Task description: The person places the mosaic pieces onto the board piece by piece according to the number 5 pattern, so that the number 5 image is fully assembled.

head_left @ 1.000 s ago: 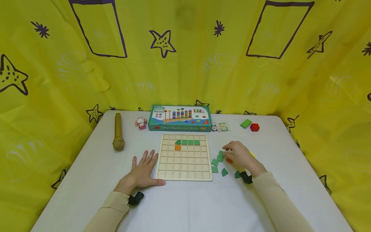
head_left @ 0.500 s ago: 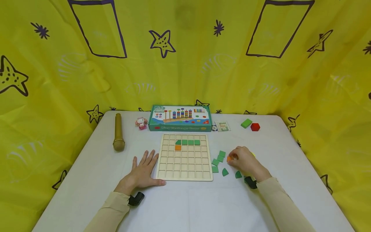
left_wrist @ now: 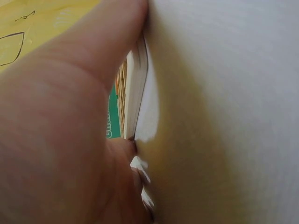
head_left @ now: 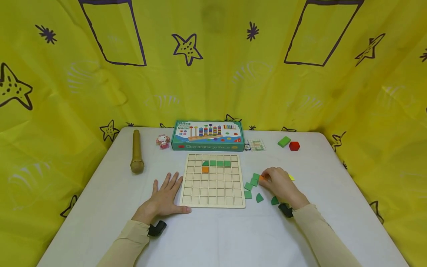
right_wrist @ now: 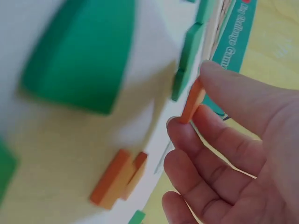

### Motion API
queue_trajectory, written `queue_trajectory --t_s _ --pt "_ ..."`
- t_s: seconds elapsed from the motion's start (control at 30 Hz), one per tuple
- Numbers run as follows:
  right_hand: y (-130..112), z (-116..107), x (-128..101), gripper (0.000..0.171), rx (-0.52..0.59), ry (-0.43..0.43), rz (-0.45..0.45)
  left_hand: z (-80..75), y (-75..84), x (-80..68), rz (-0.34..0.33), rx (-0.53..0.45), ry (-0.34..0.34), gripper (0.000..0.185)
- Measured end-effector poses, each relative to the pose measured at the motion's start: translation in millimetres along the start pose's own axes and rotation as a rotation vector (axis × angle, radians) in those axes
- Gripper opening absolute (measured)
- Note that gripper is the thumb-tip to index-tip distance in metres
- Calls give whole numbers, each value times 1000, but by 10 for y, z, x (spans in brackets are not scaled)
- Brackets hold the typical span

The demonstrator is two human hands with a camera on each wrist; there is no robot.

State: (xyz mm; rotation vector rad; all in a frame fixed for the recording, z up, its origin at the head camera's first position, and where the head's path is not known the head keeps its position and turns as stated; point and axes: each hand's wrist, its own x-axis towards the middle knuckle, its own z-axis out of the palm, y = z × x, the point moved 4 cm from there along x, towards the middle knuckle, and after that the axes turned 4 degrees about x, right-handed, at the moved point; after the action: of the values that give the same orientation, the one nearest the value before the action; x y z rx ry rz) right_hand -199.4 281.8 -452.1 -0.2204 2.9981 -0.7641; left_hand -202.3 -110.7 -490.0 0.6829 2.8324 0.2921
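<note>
In the head view, my left hand (head_left: 164,200) lies with fingers spread on the table, beside the left edge of a wooden grid board (head_left: 211,189). Its thumb is at the board's near left corner. On the board sit a row of green tiles (head_left: 220,163) and one orange square tile (head_left: 205,169). To the board's right, my right hand (head_left: 281,185) pinches an orange tile (right_wrist: 192,100) between thumb and fingertips, above the table. Loose green square tiles (head_left: 248,186) and a green quarter-circle tile (head_left: 259,198) lie close by. Below the hand, the right wrist view shows more orange tiles (right_wrist: 112,179).
Behind the board stands a game box (head_left: 208,136), with a small doll (head_left: 163,141) at its left and a pattern card (head_left: 257,145) at its right. A gold microphone (head_left: 136,152) lies far left. A green block (head_left: 284,141) and red hexagonal block (head_left: 294,146) sit back right.
My right hand first moved right from the green tiles and took hold of an orange tile, then came slightly back left with it. My left hand has stayed still.
</note>
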Motion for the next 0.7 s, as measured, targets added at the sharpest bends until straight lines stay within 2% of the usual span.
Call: queue_trajectory --t_s 0.23,0.7 --pt "-233 2 54 24 99 2 -28 7 6 -13 9 -1 -3 123" --pt "-686 184 288 27 91 -34 -140 -14 24 -5 0 6 -1 122"
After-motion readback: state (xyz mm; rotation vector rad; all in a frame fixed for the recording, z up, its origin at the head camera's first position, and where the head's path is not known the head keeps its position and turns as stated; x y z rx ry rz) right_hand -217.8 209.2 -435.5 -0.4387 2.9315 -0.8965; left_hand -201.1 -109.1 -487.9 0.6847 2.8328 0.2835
